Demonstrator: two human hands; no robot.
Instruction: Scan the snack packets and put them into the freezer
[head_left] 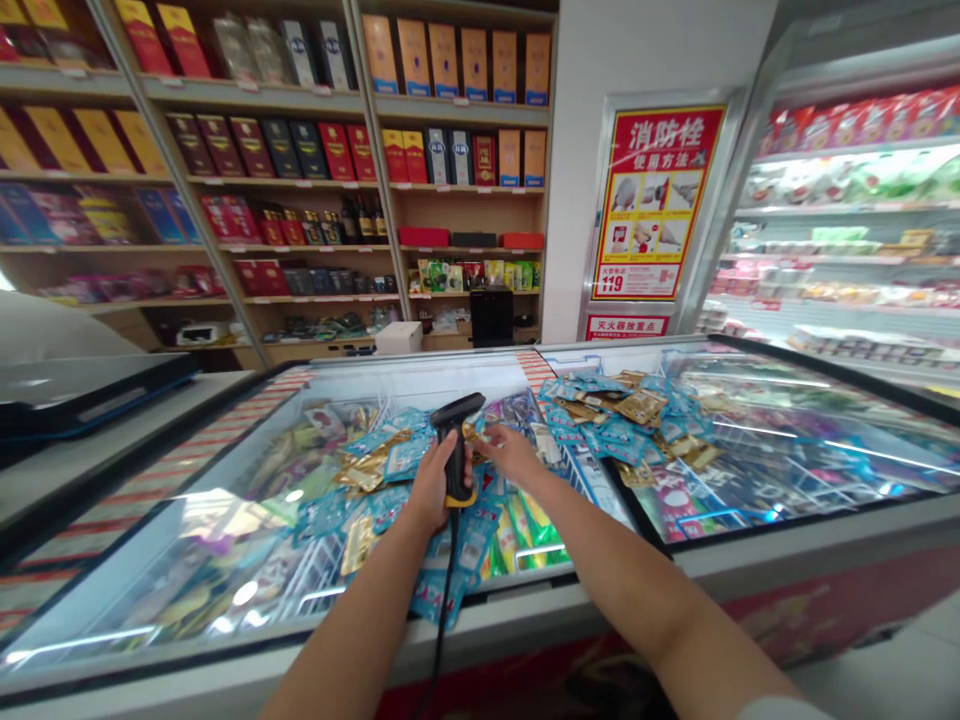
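Note:
My left hand [433, 484] is wrapped round the handle of a black barcode scanner [457, 462] with a yellow base, its head angled to the upper right. A black cable [448, 590] runs down from it. Just right of the scanner, my right hand [514, 456] pinches a small gold packet [472, 430], partly hidden behind the scanner. Below and around both hands, blue and gold packets [409, 458] lie in a loose heap on the glass top of a chest freezer [247, 490]. Several blue packets [435, 590] reach the freezer's front edge.
A second heap of blue and gold packets [622, 415] lies on the glass to the right. Through the glass show wire baskets and bagged goods [529, 525]. Behind stand shelves of boxes [465, 110], a fire hydrant sign [651, 205] and a lit chiller [855, 240].

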